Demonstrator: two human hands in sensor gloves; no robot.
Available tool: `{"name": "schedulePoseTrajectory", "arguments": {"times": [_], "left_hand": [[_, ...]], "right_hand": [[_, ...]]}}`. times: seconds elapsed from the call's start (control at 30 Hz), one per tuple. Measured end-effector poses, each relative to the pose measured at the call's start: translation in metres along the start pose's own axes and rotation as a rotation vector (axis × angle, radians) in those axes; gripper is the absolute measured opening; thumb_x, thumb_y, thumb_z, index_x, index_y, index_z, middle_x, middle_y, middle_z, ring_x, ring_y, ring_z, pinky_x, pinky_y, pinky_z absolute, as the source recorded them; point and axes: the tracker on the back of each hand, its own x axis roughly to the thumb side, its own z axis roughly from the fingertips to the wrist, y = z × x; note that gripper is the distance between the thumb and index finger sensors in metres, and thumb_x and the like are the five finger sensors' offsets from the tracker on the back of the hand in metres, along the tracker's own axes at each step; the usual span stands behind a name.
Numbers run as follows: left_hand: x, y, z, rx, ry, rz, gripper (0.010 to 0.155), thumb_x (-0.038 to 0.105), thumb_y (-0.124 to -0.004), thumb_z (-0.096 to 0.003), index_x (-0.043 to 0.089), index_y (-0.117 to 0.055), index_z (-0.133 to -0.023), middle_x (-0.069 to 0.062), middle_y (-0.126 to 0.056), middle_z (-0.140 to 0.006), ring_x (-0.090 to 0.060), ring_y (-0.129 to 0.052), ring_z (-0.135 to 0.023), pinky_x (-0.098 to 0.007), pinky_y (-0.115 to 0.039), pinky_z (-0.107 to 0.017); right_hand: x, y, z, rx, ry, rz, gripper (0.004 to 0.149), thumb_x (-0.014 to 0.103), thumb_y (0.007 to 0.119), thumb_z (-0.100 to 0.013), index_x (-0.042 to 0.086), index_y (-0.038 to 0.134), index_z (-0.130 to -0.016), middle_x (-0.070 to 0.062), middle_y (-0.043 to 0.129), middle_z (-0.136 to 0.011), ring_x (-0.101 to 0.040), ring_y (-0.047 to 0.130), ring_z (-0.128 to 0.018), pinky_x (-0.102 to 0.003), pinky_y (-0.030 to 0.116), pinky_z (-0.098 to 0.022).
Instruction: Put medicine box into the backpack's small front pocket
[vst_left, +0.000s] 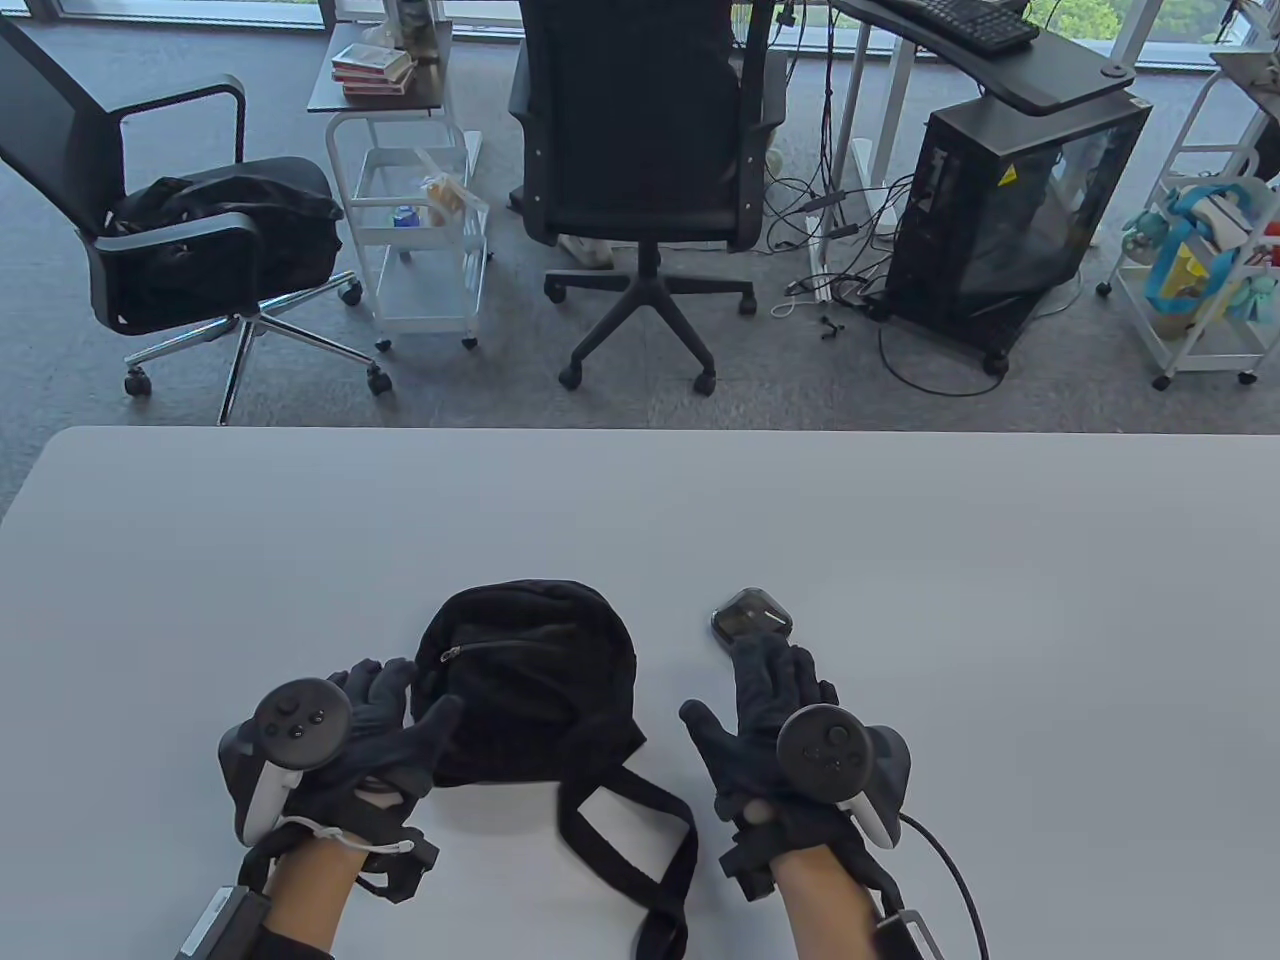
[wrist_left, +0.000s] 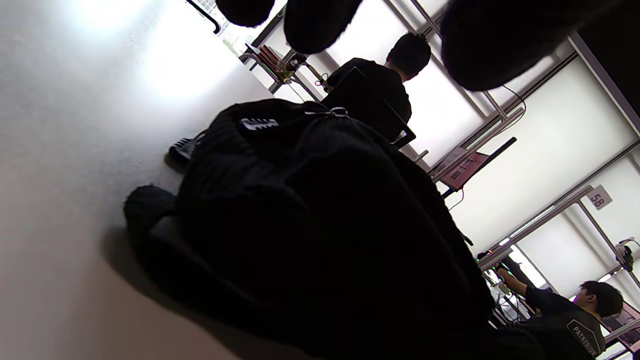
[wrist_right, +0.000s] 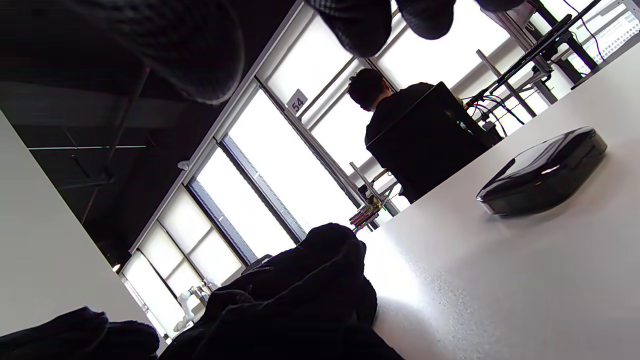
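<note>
A small black backpack (vst_left: 530, 690) lies on the white table (vst_left: 1000, 600), straps (vst_left: 640, 840) toward me, with a zipper pull (vst_left: 450, 655) at its upper left. The medicine box (vst_left: 751, 614), a dark glossy case, lies flat on the table to its right. My left hand (vst_left: 405, 700) is open at the backpack's left edge, thumb over the fabric. My right hand (vst_left: 725, 685) is open, fingertips just short of the box. In the right wrist view the box (wrist_right: 542, 172) lies apart from my fingers (wrist_right: 355, 20). The left wrist view shows the backpack (wrist_left: 310, 225) below my fingers (wrist_left: 315, 20).
Beyond the table's far edge stand two office chairs (vst_left: 640, 180), a white cart (vst_left: 420, 230) and a computer tower (vst_left: 1010, 210). Bare table surface stretches left, right and behind the backpack.
</note>
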Motion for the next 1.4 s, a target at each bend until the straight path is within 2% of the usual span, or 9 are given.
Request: {"name": "schedulePoseTrajectory", "arguments": {"times": [0.53,0.77,0.9,1.03,1.13,1.2,1.27,1.33,1.4], "left_hand": [[-0.035,0.000,-0.014,0.090,0.164,0.148,0.092,0.064,-0.079,-0.0515,0.003,-0.045,-0.111,-0.034,-0.038,-0.116,-0.063,-0.021,-0.100,-0.077,-0.017,-0.058],[-0.043,-0.018,-0.018,0.007,0.286,0.057,0.099,0.067,-0.083,-0.0503,0.001,-0.042,-0.112,-0.036,-0.020,-0.116,-0.062,-0.004,-0.098,-0.076,-0.013,-0.058],[-0.050,-0.024,-0.022,0.006,0.326,0.065,0.088,0.058,-0.080,-0.0528,-0.003,-0.052,-0.109,-0.036,-0.023,-0.116,-0.062,-0.003,-0.097,-0.076,-0.013,-0.058],[-0.051,-0.029,-0.025,-0.024,0.345,0.085,0.091,0.063,-0.084,-0.0505,-0.003,-0.061,-0.107,-0.037,-0.021,-0.116,-0.061,0.000,-0.097,-0.075,-0.011,-0.057],[-0.051,-0.032,-0.029,-0.026,0.336,0.141,0.070,0.056,-0.089,-0.0496,0.006,-0.075,-0.098,-0.036,-0.023,-0.116,-0.062,-0.001,-0.096,-0.075,-0.009,-0.056],[-0.048,-0.027,-0.027,0.027,0.328,0.228,0.047,0.040,-0.093,-0.0489,0.011,-0.085,-0.085,-0.033,-0.044,-0.114,-0.063,-0.018,-0.098,-0.075,-0.014,-0.057],[-0.043,-0.021,-0.024,0.106,0.278,0.353,0.044,0.036,-0.094,-0.0469,0.010,-0.087,-0.081,-0.029,-0.062,-0.110,-0.062,-0.038,-0.099,-0.076,-0.020,-0.057],[-0.043,-0.018,-0.022,0.129,0.250,0.473,0.044,0.036,-0.091,-0.0485,0.009,-0.083,-0.082,-0.029,-0.072,-0.105,-0.062,-0.052,-0.098,-0.077,-0.029,-0.059],[-0.046,-0.018,-0.020,0.142,0.271,0.574,0.044,0.034,-0.090,-0.0482,0.008,-0.080,-0.083,-0.026,-0.090,-0.094,-0.058,-0.077,-0.091,-0.076,-0.041,-0.061]], "right_hand": [[0.004,0.007,-0.001,0.000,-0.027,0.003,0.087,0.056,0.070,-0.056,-0.009,0.042,-0.108,-0.039,0.031,-0.108,-0.068,0.028,-0.093,-0.078,0.025,-0.056],[0.009,0.014,0.001,0.046,-0.034,-0.005,0.087,0.054,0.069,-0.056,-0.009,0.038,-0.108,-0.039,0.028,-0.108,-0.068,0.026,-0.093,-0.078,0.024,-0.056],[0.015,0.013,0.002,0.034,-0.061,-0.011,0.090,0.055,0.069,-0.056,-0.010,0.033,-0.108,-0.040,0.027,-0.108,-0.068,0.025,-0.093,-0.078,0.024,-0.056],[0.018,0.015,0.003,0.054,-0.065,-0.018,0.091,0.055,0.069,-0.056,-0.010,0.031,-0.108,-0.040,0.025,-0.108,-0.069,0.024,-0.093,-0.078,0.023,-0.055],[0.020,0.017,0.002,0.067,-0.062,-0.020,0.092,0.055,0.069,-0.056,-0.010,0.030,-0.108,-0.040,0.025,-0.108,-0.069,0.024,-0.093,-0.078,0.023,-0.056],[0.020,0.018,0.001,0.078,-0.053,-0.006,0.093,0.056,0.069,-0.056,-0.010,0.029,-0.108,-0.040,0.026,-0.108,-0.069,0.026,-0.093,-0.078,0.025,-0.056],[0.020,0.019,0.001,0.082,-0.053,-0.013,0.093,0.056,0.069,-0.056,-0.010,0.028,-0.108,-0.040,0.026,-0.108,-0.069,0.027,-0.093,-0.078,0.025,-0.056],[0.020,0.018,0.002,0.080,-0.053,-0.026,0.094,0.056,0.069,-0.056,-0.011,0.028,-0.108,-0.040,0.027,-0.108,-0.069,0.027,-0.093,-0.078,0.025,-0.056],[0.021,0.016,0.003,0.066,-0.059,-0.038,0.093,0.056,0.069,-0.056,-0.011,0.028,-0.108,-0.041,0.027,-0.107,-0.069,0.028,-0.093,-0.078,0.026,-0.056]]}}
